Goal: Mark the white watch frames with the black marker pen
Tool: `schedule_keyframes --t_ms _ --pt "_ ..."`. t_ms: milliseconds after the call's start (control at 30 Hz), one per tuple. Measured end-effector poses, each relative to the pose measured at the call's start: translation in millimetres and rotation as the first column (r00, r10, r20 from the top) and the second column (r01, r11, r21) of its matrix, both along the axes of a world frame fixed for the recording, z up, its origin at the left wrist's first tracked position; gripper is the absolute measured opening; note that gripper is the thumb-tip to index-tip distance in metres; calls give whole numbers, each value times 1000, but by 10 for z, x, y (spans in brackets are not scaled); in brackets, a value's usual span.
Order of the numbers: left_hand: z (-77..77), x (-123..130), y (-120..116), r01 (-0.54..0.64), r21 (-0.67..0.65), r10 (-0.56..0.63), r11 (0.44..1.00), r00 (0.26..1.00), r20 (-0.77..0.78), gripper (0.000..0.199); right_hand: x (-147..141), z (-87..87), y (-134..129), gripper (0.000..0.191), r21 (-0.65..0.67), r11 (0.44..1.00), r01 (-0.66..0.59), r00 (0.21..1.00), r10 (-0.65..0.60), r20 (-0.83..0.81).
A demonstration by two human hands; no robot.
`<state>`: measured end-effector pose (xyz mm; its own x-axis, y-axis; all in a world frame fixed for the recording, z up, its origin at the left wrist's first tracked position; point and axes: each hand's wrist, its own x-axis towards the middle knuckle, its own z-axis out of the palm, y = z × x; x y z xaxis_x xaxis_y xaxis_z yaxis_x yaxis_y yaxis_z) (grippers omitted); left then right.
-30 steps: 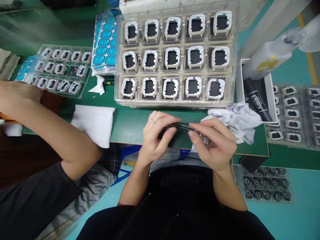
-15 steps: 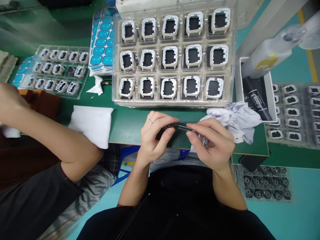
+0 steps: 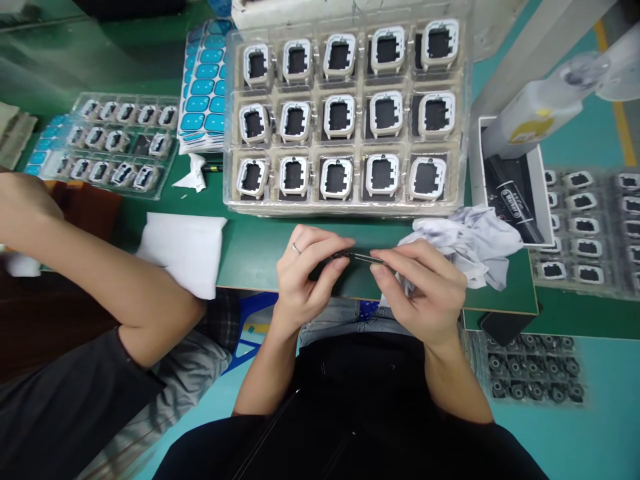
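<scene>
Between my hands, just above the table's front edge, is a thin dark piece with bright edges (image 3: 363, 258), seen almost edge-on; its exact kind is unclear. My left hand (image 3: 307, 277), with a ring on one finger, pinches its left end between thumb and fingers, where a small dark part shows partly hidden. The right end is pinched by the thumb and fingertips of my right hand (image 3: 425, 283). Behind the hands stands a stacked clear tray (image 3: 345, 208) with rows of white square watch-case frames, each with a dark centre. A crumpled white cloth (image 3: 480, 243) lies beside my right hand.
At left a co-worker's arm (image 3: 110, 280) reaches over the table, near a folded white cloth (image 3: 185, 250) and a smaller tray of frames (image 3: 117, 143). Blue sticker sheets (image 3: 204, 100) lie behind. At right, a white box (image 3: 543, 193) holds a bottle (image 3: 535, 117) and a marker (image 3: 515, 203).
The thin piece has tilted slightly, its two bright lines now closer together. Both hands have shifted a little to the left, keeping their pinch.
</scene>
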<state>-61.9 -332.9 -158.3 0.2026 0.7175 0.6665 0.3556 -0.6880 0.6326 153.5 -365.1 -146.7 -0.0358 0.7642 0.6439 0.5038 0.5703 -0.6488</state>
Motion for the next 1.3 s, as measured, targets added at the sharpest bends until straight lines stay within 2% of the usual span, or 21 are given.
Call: schedule_keyframes --t_ms 300,500,800,1300 --pt "21 -1 -13 -25 1 25 1000 999 -46 25 -7 11 -3 20 10 1000 8 1000 -8 25" --pt "13 -19 -59 -113 4 112 994 987 -111 26 -2 -9 -4 24 8 1000 8 1000 -8 -8" --pt "18 -16 -42 -31 -6 31 999 995 -94 38 -7 3 12 23 30 999 -16 1000 16 -9" --pt "23 -14 -31 -14 27 17 1000 994 -108 39 0 14 6 18 2 999 -39 999 39 -7"
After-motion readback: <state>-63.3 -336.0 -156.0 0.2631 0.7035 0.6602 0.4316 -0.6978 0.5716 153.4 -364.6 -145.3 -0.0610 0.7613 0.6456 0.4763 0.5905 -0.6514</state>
